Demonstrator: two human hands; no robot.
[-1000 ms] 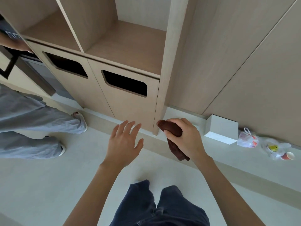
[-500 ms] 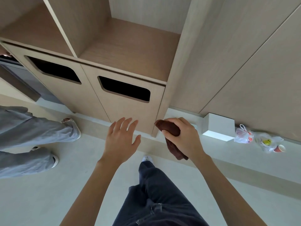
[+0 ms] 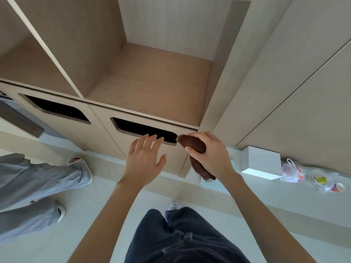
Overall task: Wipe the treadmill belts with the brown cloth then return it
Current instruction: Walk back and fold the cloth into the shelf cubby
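The brown cloth (image 3: pixel 192 144) was bunched in the gripping right hand (image 3: pixel 210 154). Its long axis ran near to far, and its far end sat just right of the dark slot (image 3: pixel 136 129). The left hand (image 3: pixel 144 160), spread wide and holding nothing, hovered in front of that slot.

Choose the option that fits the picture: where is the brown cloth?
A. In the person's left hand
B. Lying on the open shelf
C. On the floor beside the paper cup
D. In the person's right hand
D: the right hand grips the brown cloth, with the fingers curled round it, while the left hand is spread open in front of the cabinet door slot and holds nothing.
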